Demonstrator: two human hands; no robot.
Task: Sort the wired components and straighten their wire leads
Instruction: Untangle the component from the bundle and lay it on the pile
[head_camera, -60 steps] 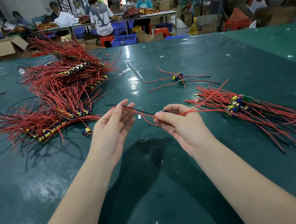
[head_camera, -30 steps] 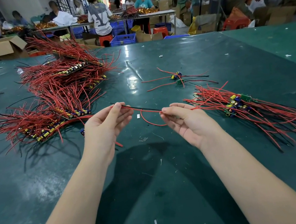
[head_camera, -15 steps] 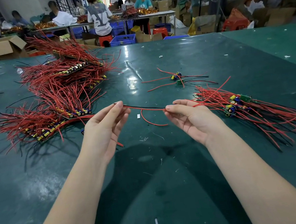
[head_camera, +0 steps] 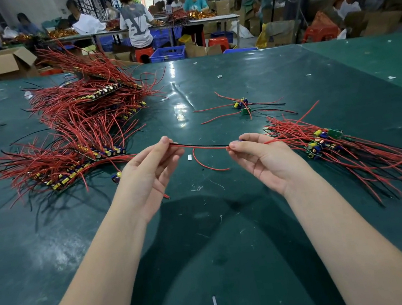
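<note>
Green table (head_camera: 230, 225) | our left hand (head_camera: 146, 174) pinches black lead (head_camera: 204, 145), palm up | right hand (head_camera: 264, 159) pinches its other end | red lead (head_camera: 206, 165) sags between grips.

Green table (head_camera: 287, 77), cluttered workshop behind

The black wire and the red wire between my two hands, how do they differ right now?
The black wire runs taut and nearly straight from the left hand to the right hand; the red wire sags below it in a loose curve. The black wire is pinched at both ends, while the red wire's lower end hangs free above the table. Both are thin insulated leads that meet at the right hand's grip.
</note>
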